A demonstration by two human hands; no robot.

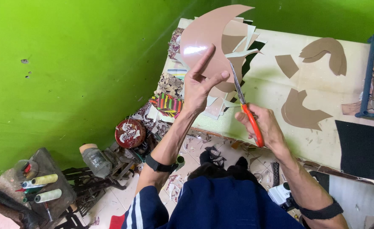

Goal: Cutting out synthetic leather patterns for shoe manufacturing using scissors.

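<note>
My left hand (200, 82) holds up a glossy tan sheet (202, 40) with a curved outer edge, thumb and fingers pinching its lower part. My right hand (261, 123) grips orange-handled scissors (243, 99); the blades point up into the sheet's inner curve, next to my left thumb. Both hands are above the near edge of a cream worktable (263, 85).
Cut tan pieces (303, 112) and paper offcuts (233, 46) lie on the table. A blue-framed tray of scraps (371, 76) stands at the right, a black mat (362, 148) near it. Fabric scraps, a round tin (130, 132) and thread spools (47, 195) crowd the floor on the left by the green wall.
</note>
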